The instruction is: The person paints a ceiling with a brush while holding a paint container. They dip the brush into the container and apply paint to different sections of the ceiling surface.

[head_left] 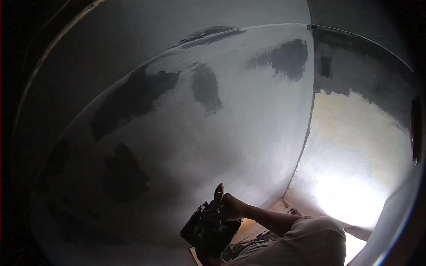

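My right hand (228,206) is closed on the handle of a tool (218,191), held upright over a dark, squarish container (195,226) in front of my body. The tool's lower part is lost in shadow against the container. My left hand (205,256) shows only as a dark shape under the container; its fingers are hidden.
A curved-looking pale grey wall (222,146) with darker rough patches fills much of the view, meeting another wall (355,124) at a corner on the right. That wall is brightly lit low down. Behind my arm are a board (246,228) and indistinct clutter.
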{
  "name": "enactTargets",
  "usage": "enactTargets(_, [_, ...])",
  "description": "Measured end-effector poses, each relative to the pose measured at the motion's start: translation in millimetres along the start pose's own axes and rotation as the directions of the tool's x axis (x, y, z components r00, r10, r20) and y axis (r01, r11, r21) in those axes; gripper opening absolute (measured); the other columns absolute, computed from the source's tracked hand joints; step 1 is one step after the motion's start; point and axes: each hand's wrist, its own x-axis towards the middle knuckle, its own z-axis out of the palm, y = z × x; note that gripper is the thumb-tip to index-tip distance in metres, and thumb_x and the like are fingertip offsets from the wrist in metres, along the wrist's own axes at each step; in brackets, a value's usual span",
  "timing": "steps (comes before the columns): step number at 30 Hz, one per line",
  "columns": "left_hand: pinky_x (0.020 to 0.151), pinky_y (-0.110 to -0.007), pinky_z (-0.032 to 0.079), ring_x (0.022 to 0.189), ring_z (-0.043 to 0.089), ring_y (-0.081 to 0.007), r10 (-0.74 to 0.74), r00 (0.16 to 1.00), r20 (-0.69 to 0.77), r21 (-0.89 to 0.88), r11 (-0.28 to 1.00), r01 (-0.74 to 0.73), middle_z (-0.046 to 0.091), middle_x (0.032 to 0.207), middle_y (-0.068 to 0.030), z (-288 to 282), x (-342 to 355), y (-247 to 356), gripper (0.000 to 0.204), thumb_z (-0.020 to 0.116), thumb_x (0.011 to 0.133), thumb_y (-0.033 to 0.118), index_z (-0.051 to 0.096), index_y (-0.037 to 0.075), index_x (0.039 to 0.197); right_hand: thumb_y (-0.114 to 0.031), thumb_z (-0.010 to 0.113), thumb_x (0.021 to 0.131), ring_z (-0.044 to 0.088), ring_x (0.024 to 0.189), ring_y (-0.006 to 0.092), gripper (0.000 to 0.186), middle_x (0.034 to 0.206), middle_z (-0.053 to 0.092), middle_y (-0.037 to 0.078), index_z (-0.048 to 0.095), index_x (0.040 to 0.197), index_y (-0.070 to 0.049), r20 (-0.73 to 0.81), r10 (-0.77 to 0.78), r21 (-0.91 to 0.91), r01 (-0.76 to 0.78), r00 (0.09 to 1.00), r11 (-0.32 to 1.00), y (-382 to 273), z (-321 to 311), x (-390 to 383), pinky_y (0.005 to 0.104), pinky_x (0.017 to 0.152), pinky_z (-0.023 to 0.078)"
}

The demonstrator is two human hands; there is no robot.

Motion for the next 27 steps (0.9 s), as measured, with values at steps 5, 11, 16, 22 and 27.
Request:
enactTargets(5, [0.116,-0.048,0.033,0.139,0.043,-0.0295,-0.01,1.0,0.001,0.074,0.997,0.01,0.043,0.153,-0.0152,5,5,-4,0.066,0.058,0.099,0.036,0.036,0.007,0.154,-0.033,0.072,0.089,0.071,0.075,0.0275,0.032,0.077,0.07,0.017,0.071,0.093,-0.001,0.063,-0.017,-0.106,0.024,0.998,0.994,-9,-7,6,0.0369,0.068,0.054])
enactTargets(11, [0.115,-0.047,0.035,0.138,0.044,-0.0294,0.034,0.999,-0.03,0.17,0.985,-0.029,0.045,0.152,-0.0157,5,-4,-6,0.065,0.059,0.099,0.034,0.037,0.007,0.154,-0.034,0.064,0.093,0.068,0.081,0.0423,0.036,0.082,0.068,0.025,0.062,0.088,0.001,0.144,-0.069,-0.19,0.096,0.987,0.977,-22,-13,7,0.0478,0.072,0.052])
enactTargets(16, [0.115,-0.047,0.036,0.137,0.045,-0.0293,0.084,0.996,-0.021,0.274,0.959,-0.076,0.046,0.151,-0.0161,13,-3,-4,0.064,0.059,0.099,0.033,0.038,0.006,0.153,-0.032,0.063,0.093,0.069,0.081,0.0425,0.034,0.079,0.067,0.024,0.061,0.086,0.001,0.052,-0.169,-0.167,0.176,0.984,0.97,-14,-22,-8,0.0481,0.072,0.052])
enactTargets(22, [0.114,-0.046,0.037,0.136,0.047,-0.0292,0.16,0.987,0.01,0.403,0.903,-0.15,0.047,0.15,-0.0166,24,3,-5,0.063,0.06,0.099,0.031,0.039,0.006,0.153,-0.032,0.066,0.092,0.069,0.078,0.0399,0.033,0.078,0.067,0.023,0.061,0.088,0.0,0.038,-0.166,-0.113,0.17,0.985,0.979,3,-39,-17,0.0479,0.066,0.051])
enactTargets(27, [0.114,-0.046,0.038,0.135,0.048,-0.0291,0.243,0.969,0.043,0.505,0.832,-0.231,0.048,0.149,-0.0171,33,5,-10,0.062,0.06,0.098,0.029,0.04,0.005,0.152,-0.032,0.067,0.091,0.069,0.074,0.0397,0.032,0.077,0.067,0.022,0.061,0.096,-0.001,-0.023,-0.238,-0.064,0.237,0.971,0.97,7,-46,-23,0.0473,0.065,0.051])
